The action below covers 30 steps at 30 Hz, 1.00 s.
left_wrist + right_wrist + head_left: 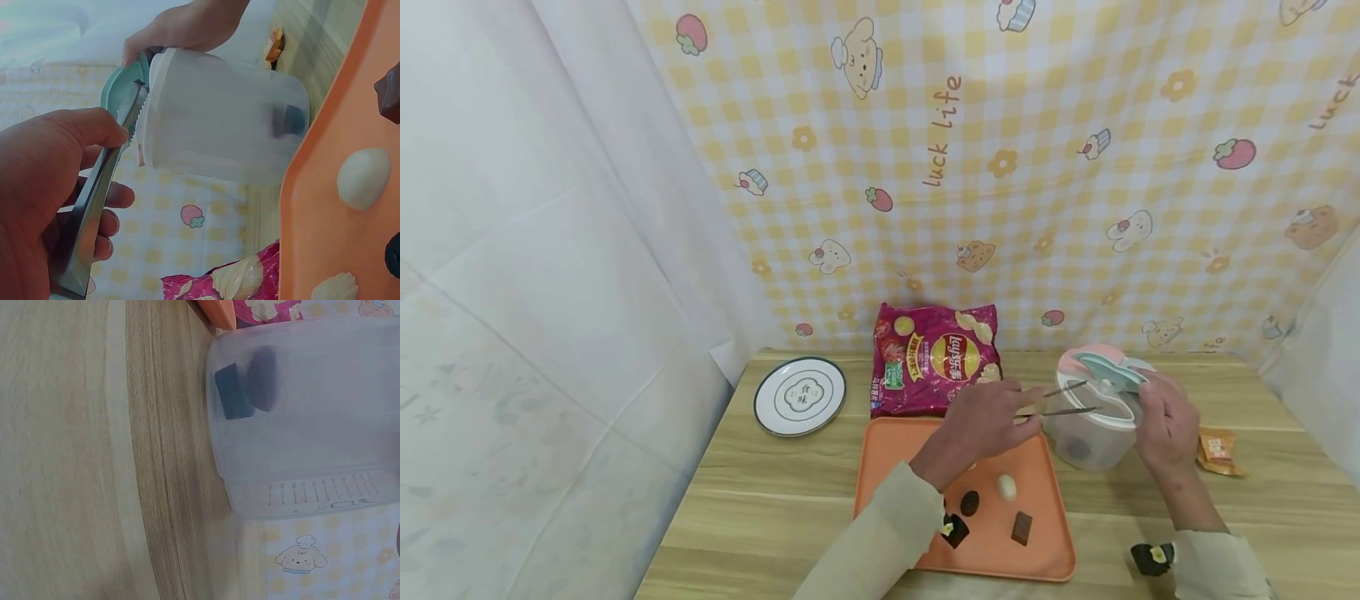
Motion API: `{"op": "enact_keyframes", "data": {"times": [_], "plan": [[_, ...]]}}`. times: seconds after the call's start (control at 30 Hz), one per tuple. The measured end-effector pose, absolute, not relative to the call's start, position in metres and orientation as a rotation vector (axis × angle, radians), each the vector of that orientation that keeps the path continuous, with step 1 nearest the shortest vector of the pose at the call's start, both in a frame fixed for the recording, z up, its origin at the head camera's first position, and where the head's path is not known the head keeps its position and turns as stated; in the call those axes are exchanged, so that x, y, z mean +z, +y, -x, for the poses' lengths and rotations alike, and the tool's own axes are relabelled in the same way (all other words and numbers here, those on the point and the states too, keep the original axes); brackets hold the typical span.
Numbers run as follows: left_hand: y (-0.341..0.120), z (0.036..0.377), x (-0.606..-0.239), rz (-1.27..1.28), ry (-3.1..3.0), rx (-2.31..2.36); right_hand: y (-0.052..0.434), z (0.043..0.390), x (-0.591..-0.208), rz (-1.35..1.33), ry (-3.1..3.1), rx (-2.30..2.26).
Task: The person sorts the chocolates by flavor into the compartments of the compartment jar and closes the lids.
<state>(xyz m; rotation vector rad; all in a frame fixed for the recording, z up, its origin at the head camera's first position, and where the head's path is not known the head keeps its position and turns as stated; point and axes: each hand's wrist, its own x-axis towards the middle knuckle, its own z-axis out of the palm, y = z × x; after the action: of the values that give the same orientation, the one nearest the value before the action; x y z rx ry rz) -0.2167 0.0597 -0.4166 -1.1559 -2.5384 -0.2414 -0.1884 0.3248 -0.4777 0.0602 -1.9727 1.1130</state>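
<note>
Firmly, one pair of metal tongs [94, 206] is gripped by the curled fingers [109, 215] of the left hand [988, 417], and the tips are pointed into the mouth of one translucent plastic container [1086, 429]. The container's teal lid [1108, 371] is held raised by the fingers of the right hand [1165, 425], which are curled round its edge. Two dark pieces [247, 384] are seen inside the container, at its bottom. The container is set on the tabletop [760, 500] just to the right of one orange tray [887, 454]. On the tray, four small pieces are counted: one pale oval piece [1007, 487], one round dark piece [969, 502], one square brown piece [1022, 527] and one dark piece with a yellow spot [954, 529]. Behind the tray, one magenta bag of crisps [935, 358] is propped against the checked cloth, and one white plate [800, 395] is laid to its left. One small orange packet [1219, 451] is found right of the container.
</note>
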Motion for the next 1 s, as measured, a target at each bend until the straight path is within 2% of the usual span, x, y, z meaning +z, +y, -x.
{"op": "enact_keyframes", "data": {"times": [0.5, 1.0], "plan": [[0.044, 0.215, -0.419, 1.18, -2.534, -0.308, 0.328, 0.188, -0.482, -0.081, -1.943, 1.11], [-0.009, 0.218, -0.436, 1.183, -2.638, -0.426, 0.326, 0.19, -0.48, -0.101, -1.923, 1.138]]}}
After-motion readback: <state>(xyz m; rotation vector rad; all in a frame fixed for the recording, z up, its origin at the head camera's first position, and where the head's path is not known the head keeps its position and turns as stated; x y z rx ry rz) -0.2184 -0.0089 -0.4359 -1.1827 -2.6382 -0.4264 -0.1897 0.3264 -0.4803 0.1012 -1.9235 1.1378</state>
